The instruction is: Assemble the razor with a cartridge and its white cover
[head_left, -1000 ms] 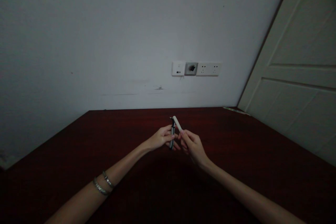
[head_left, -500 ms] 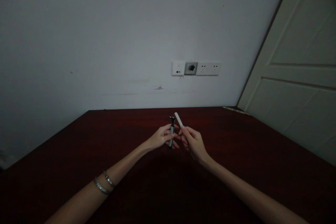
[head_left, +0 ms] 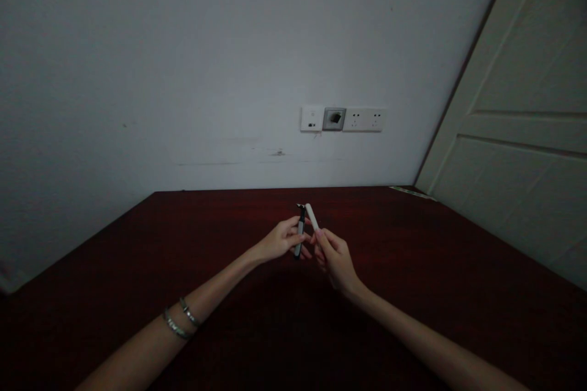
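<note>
Both my hands meet above the middle of a dark red wooden table (head_left: 413, 269). My left hand (head_left: 279, 242) is closed around a slim dark pen-like tool (head_left: 299, 227) held nearly upright, its black tip pointing up. My right hand (head_left: 334, 258) pinches a small white rod-shaped piece (head_left: 312, 216), which looks like a cap, tilted up and to the left. The white piece's top sits right beside the dark tool's tip; I cannot tell whether they touch. Two metal bracelets (head_left: 181, 322) circle my left forearm.
A white wall rises behind the table, with a row of sockets and a grey plate (head_left: 343, 119) on it. A cream panelled door (head_left: 518, 128) stands at the right. A thin light strip (head_left: 411, 193) lies at the table's far right corner.
Half a second ago the white piece stood a little apart from the dark tool's tip; my right hand has brought it back left, close against the tip. My left hand has barely moved.
</note>
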`<action>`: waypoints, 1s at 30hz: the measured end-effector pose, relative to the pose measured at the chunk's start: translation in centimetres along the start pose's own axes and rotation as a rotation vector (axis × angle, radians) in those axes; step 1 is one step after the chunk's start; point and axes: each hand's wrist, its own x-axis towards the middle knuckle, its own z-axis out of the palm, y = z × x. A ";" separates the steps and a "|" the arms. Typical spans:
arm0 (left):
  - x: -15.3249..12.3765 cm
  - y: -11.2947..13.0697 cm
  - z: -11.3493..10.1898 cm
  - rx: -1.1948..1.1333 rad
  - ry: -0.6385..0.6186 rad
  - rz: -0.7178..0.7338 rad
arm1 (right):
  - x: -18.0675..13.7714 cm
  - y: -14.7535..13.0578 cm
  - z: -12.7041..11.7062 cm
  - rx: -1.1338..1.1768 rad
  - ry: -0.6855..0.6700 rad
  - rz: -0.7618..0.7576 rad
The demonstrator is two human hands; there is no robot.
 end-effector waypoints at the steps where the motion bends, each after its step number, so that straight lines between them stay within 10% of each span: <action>1: 0.0 0.0 0.0 0.000 -0.001 0.000 | -0.1 0.0 0.1 0.005 0.002 0.007; 30: 0.2 0.1 -0.2 0.075 0.049 -0.002 | 0.3 0.5 0.3 0.016 0.027 -0.028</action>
